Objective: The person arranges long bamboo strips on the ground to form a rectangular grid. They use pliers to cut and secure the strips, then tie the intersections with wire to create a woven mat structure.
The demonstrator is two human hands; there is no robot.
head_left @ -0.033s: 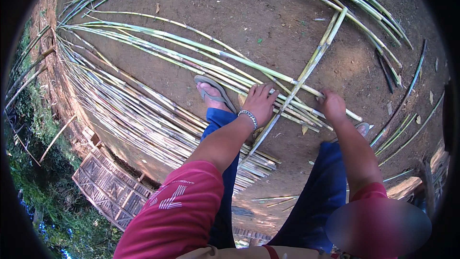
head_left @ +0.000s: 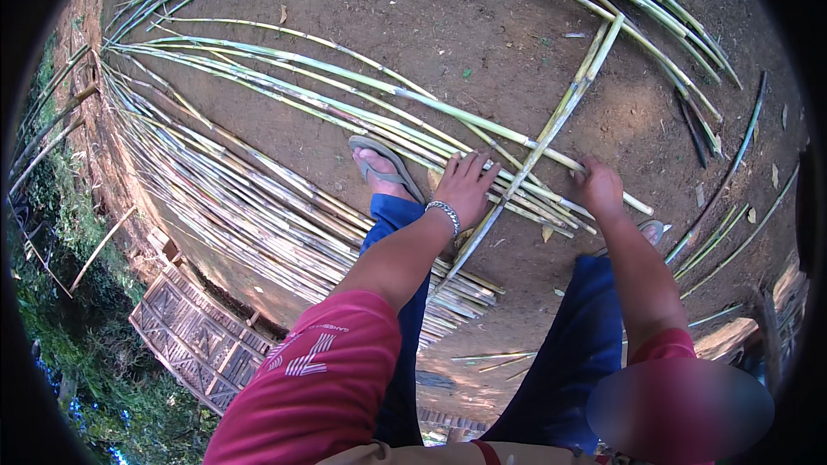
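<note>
Left hand (head_left: 469, 191), fingers loosely spread, rests on long, slender yellow-green canes (head_left: 500, 130); the right hand (head_left: 601, 189) curls at one cane, grip unclear. Below them canes lie roughly aligned; beyond, others remain apart.

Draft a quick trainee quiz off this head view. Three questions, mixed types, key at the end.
1. Multiple choice: on which side is the silver-coloured bracelet worn?
a) right
b) left
c) both

2. True or false: the left foot is bare, with no footwear.

3. Fill in the blank: the left hand and the right hand both touch long, slender ____.

Key:
1. b
2. False; it wears a sandal.
3. poles
</note>
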